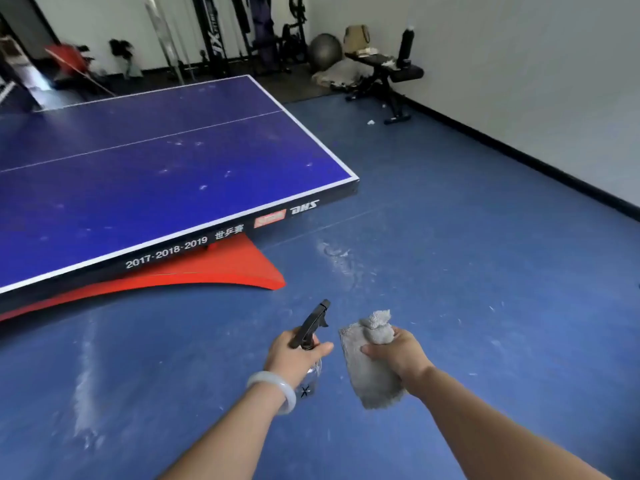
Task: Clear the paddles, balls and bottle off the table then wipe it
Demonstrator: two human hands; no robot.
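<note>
The blue table-tennis table (145, 174) fills the left half of the view, its top dotted with pale smudges; no paddles or balls show on it. My left hand (294, 355) grips a clear spray bottle (310, 344) by its neck, black trigger head pointing up and away. My right hand (398, 355) holds a grey cloth (372, 368) bunched at the top and hanging down. Both hands are in front of me over the floor, to the right of the table's near corner.
The table's red base (221, 268) juts out under its near edge. A black weight bench (388, 74) with a dark bottle (406, 43) on it stands by the far right wall. Gym gear and a grey ball (325, 51) sit at the back. Blue floor lies ahead.
</note>
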